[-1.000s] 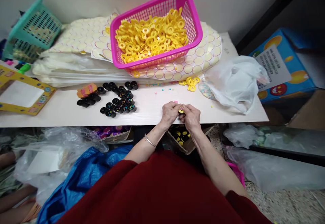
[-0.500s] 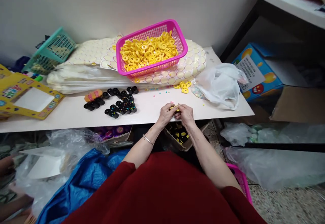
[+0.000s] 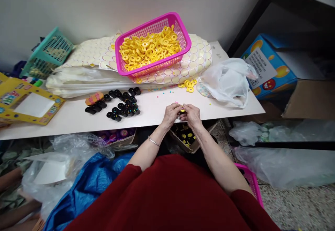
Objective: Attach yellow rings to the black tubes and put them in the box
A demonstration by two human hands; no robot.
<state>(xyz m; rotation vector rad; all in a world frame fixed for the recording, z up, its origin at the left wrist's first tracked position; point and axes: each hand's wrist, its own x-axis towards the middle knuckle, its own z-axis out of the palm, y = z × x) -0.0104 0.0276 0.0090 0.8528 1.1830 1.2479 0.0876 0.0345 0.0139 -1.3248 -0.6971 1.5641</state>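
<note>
My left hand [image 3: 172, 113] and my right hand [image 3: 192, 115] meet at the front edge of the white table [image 3: 65, 121], fingers pinched together on one small yellow ring piece [image 3: 182, 110]. Most of that piece is hidden by my fingers. A pink basket [image 3: 183, 35] full of yellow rings [image 3: 146, 49] stands at the back on sheets of round stickers [image 3: 193, 68]. A few loose yellow rings [image 3: 188, 85] lie beyond my hands. To the left lies a cluster of black tubes [image 3: 123, 106] beside an orange and pink piece [image 3: 93, 97].
A white plastic bag [image 3: 227, 82] lies at the table's right end. A teal basket [image 3: 47, 54] and a yellow card frame [image 3: 26, 103] sit at the left. Under the table edge an open carton [image 3: 192, 142] holds black and yellow parts. A blue box [image 3: 272, 67] stands on the right.
My hands stay together on the yellow piece, fingers shifting slightly. The camera has tilted up and back a little, so the table appears smaller than a second ago.
</note>
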